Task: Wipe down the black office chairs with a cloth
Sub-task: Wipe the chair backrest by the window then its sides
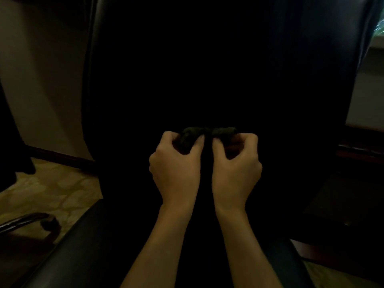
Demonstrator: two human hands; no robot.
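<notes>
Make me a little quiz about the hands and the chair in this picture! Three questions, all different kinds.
1. True or false: only one hand holds the cloth.
2. What does the picture show behind the hands?
A. a white table
B. the black chair
C. a window
3. Fill in: the floor at the lower left is covered by patterned ____.

Key
1. False. The left hand and the right hand both grip the bunched cloth, side by side.
2. B.
3. Carpet.
</notes>
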